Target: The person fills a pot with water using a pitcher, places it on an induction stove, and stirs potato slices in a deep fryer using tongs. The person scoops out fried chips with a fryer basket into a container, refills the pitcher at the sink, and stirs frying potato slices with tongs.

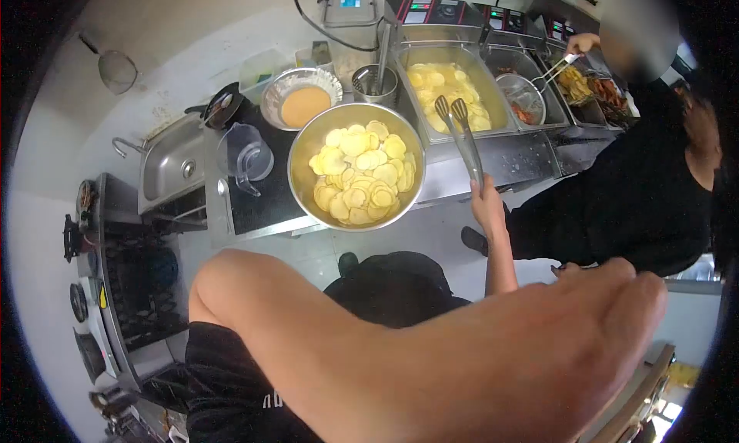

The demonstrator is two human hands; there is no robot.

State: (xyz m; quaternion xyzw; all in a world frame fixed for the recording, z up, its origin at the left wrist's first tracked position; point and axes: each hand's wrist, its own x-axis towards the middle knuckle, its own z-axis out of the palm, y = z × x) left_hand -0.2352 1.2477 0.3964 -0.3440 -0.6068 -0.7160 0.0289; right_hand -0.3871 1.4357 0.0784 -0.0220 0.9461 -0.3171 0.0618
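My right hand is closed around the handles of metal tongs. Their slotted tips are slightly apart over the front edge of a fryer tank, where potato slices lie in yellow oil. My left arm crosses close under the camera, and my left hand is at the far right, its fingers mostly hidden and hard to make out. A large steel bowl heaped with pale potato slices stands at the counter's front edge, left of the tongs.
A bowl of orange batter, a clear jug and a steel pot stand behind the large bowl. A sink is at left. At right, a co-worker holds a strainer over another fryer tank.
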